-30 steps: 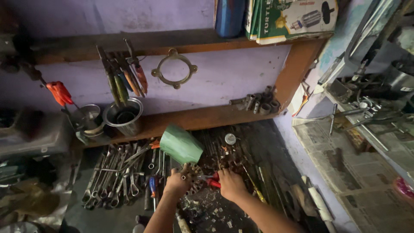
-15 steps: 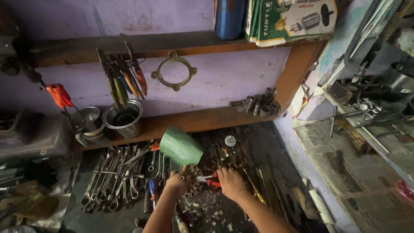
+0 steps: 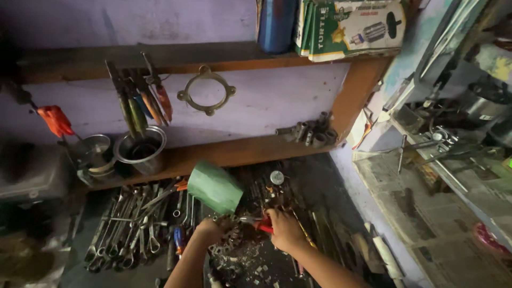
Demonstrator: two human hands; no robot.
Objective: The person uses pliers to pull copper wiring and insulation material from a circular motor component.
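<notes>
Both hands work close together low in the middle of the bench. Left hand (image 3: 209, 230) is curled over a dark metal part (image 3: 229, 239) with a toothed or knobby rim; the fingers seem to press on it, but how tightly they close I cannot tell, because the light is poor. Right hand (image 3: 285, 229) is closed around the red handles of pliers (image 3: 256, 221), and the nose of the pliers points left, toward the metal part and the left hand. If the nose bites on something, the picture does not show it.

Going from left to right: on the far left, a tool with orange grips (image 3: 55, 120) leans at the wall. Beside it two steel cups (image 3: 140, 149) stand on the lower shelf (image 3: 234, 152), and screwdrivers (image 3: 138, 101) hang above them. Under the shelf many wrenches (image 3: 125, 234) lie in a heap on the bench. A metal ring (image 3: 206, 90) with four lugs hangs on the wall. A green cup (image 3: 215, 186) lies tilted just above the hands. A few sockets (image 3: 309, 130) rest at the right end of the shelf. On the upper shelf stand a blue can (image 3: 276, 24) and a green box (image 3: 349, 26). Newspaper (image 3: 426, 213) covers the surface on the right.
</notes>
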